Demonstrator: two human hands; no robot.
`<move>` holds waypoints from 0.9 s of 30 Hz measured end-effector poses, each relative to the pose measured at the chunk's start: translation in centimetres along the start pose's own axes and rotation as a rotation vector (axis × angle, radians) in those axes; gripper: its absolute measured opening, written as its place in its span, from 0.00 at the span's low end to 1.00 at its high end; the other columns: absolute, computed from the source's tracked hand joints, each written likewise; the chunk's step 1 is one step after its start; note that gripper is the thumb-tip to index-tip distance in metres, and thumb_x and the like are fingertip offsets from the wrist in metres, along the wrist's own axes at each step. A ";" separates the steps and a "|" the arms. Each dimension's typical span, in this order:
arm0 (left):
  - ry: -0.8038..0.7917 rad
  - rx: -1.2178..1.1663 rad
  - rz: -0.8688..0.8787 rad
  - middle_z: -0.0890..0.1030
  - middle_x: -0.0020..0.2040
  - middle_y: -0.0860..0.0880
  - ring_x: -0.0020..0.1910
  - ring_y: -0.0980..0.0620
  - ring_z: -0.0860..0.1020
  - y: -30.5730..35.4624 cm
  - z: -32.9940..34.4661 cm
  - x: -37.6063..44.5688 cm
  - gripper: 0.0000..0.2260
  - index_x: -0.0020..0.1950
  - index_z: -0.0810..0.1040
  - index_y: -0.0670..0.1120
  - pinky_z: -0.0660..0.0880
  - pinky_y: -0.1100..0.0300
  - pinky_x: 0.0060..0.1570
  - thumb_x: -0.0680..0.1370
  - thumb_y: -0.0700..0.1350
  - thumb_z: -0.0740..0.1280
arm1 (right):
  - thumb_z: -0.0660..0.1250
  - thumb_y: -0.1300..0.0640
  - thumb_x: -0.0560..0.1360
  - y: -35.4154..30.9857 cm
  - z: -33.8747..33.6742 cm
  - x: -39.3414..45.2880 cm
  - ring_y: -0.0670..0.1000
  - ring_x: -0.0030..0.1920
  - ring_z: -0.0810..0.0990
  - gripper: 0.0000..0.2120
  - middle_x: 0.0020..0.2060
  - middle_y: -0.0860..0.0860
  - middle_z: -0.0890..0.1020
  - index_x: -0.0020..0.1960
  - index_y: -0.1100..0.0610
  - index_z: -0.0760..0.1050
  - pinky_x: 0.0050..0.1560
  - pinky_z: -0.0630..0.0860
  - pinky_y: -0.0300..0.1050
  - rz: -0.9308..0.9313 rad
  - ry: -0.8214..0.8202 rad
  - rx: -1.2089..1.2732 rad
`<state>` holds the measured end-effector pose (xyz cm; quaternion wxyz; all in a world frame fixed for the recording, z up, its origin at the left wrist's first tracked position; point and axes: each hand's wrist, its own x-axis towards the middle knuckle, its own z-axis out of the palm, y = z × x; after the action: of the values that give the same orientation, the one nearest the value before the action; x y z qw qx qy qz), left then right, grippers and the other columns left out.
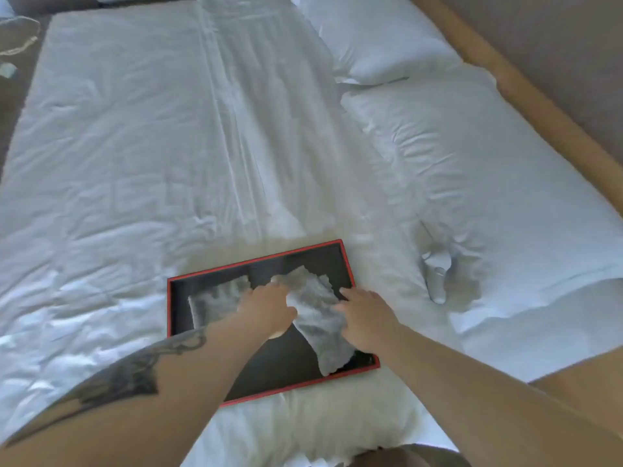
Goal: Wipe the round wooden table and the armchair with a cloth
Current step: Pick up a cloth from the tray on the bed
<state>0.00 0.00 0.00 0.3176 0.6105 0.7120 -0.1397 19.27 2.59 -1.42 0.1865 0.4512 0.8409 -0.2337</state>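
Both arms reach forward, left grip (269, 306) curled, right grip (365, 318) spread.

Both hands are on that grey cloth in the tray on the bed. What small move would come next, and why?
Probably lift the grey cloth clear of the black tray. The left hand already grips it, the right hand rests on it, and neither table nor armchair is in view.

Tray (347, 264) lies on bed (135, 163), near edge. Cloth (317, 318) in tray, under both hands. Pillows (472, 180) to tray's right; bottle (436, 281) btwn.
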 end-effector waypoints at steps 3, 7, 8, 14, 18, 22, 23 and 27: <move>-0.044 -0.053 -0.048 0.66 0.73 0.50 0.69 0.46 0.69 -0.9 2.4 0.2 0.19 0.74 0.65 0.52 0.67 0.53 0.65 0.82 0.49 0.56 | 0.64 0.58 0.75 -0.9 3.0 1.1 0.56 0.70 0.64 0.18 0.70 0.51 0.66 0.64 0.54 0.75 0.70 0.60 0.49 -0.180 -0.037 -0.109; -0.085 -0.118 -0.104 0.67 0.73 0.50 0.69 0.45 0.69 -1.6 5.4 0.0 0.20 0.74 0.65 0.52 0.68 0.52 0.66 0.81 0.49 0.57 | 0.70 0.59 0.70 -1.1 6.6 1.5 0.57 0.74 0.55 0.27 0.74 0.53 0.56 0.68 0.54 0.70 0.73 0.55 0.54 -0.199 -0.086 -0.217; -0.094 -0.130 -0.122 0.66 0.73 0.51 0.69 0.45 0.68 -1.6 5.9 -0.1 0.20 0.74 0.65 0.52 0.67 0.52 0.67 0.81 0.49 0.57 | 0.70 0.60 0.70 -0.8 6.5 1.6 0.56 0.75 0.53 0.28 0.75 0.52 0.54 0.69 0.53 0.70 0.73 0.54 0.53 -0.194 -0.083 -0.206; -0.077 -0.227 -0.182 0.66 0.73 0.51 0.69 0.44 0.68 -0.8 8.3 -0.6 0.21 0.74 0.65 0.54 0.65 0.52 0.66 0.81 0.47 0.59 | 0.67 0.63 0.69 1.1 6.0 2.6 0.57 0.69 0.68 0.15 0.69 0.54 0.70 0.55 0.60 0.80 0.66 0.67 0.53 -0.353 -0.043 -0.216; 0.058 -0.274 -0.199 0.65 0.73 0.52 0.68 0.43 0.68 0.0 7.9 -0.9 0.26 0.75 0.61 0.55 0.68 0.50 0.66 0.78 0.44 0.62 | 0.60 0.61 0.74 0.3 2.7 2.0 0.52 0.45 0.78 0.05 0.43 0.49 0.79 0.44 0.53 0.73 0.48 0.75 0.46 -0.256 -0.063 -0.026; 0.122 -0.277 -0.233 0.70 0.69 0.50 0.64 0.43 0.71 0.2 5.9 -1.0 0.21 0.71 0.67 0.52 0.70 0.51 0.61 0.78 0.44 0.62 | 0.58 0.55 0.76 -0.8 -2.8 2.9 0.51 0.35 0.77 0.06 0.33 0.49 0.75 0.41 0.53 0.69 0.39 0.77 0.48 -0.287 -0.046 0.011; 0.130 -0.264 -0.233 0.70 0.69 0.50 0.64 0.43 0.72 0.1 5.4 -1.2 0.20 0.71 0.68 0.51 0.70 0.52 0.61 0.78 0.44 0.61 | 0.58 0.55 0.75 -1.0 -4.2 3.3 0.50 0.34 0.76 0.07 0.31 0.48 0.75 0.39 0.54 0.69 0.38 0.76 0.46 -0.291 -0.010 0.024; 0.162 -0.282 -0.253 0.71 0.67 0.51 0.63 0.43 0.72 -0.9 4.0 -1.5 0.20 0.70 0.69 0.52 0.69 0.52 0.61 0.78 0.45 0.61 | 0.59 0.55 0.74 -1.3 -7.7 6.0 0.50 0.31 0.70 0.11 0.29 0.49 0.71 0.33 0.54 0.63 0.31 0.64 0.44 -0.192 0.135 0.173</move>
<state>0.34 -3.77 -2.26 0.3217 0.4747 0.8188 -0.0280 14.24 10.31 2.10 0.0668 0.3978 0.8675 -0.2912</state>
